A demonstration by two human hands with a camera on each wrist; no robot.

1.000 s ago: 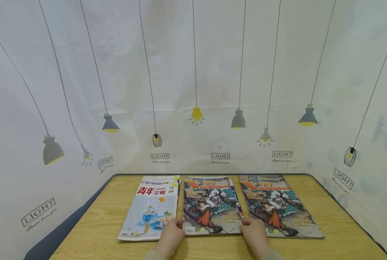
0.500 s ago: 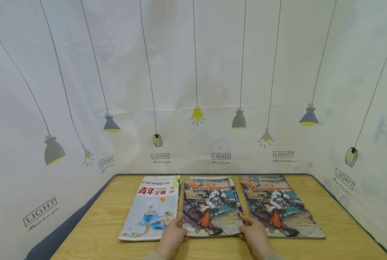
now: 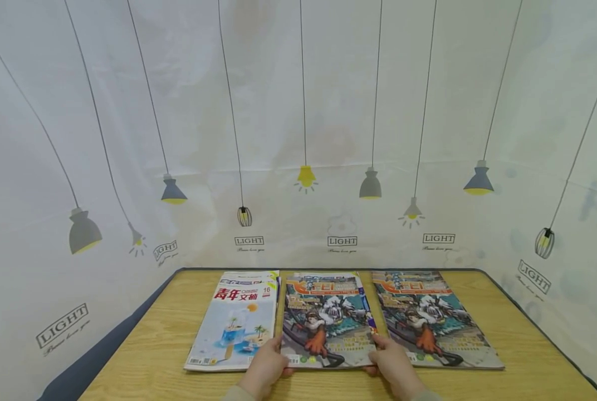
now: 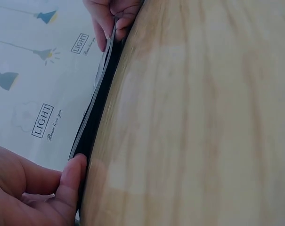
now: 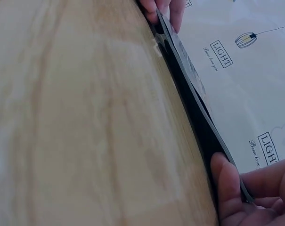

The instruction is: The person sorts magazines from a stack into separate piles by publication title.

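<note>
A comic-style magazine lies in the middle of the row in the head view, on top of other magazines whose edges show behind it and at its right side. My left hand grips its near left corner, and my right hand grips the near right corner. Fingertips curl under the near edge on both sides. In the wrist views, the magazine's near edge stands raised, with a dark gap beneath it. Thumb and fingers of the right hand pinch that edge from above and below.
A stack topped by a white magazine with a beach picture lies to the left. On the right is another stack, topped by a matching comic-style magazine. The wooden table meets a lamp-printed white curtain behind.
The middle magazine's near edge has come up and slightly toward me. More of a magazine below now shows at its far edge. Both hands keep nearly the same places.
</note>
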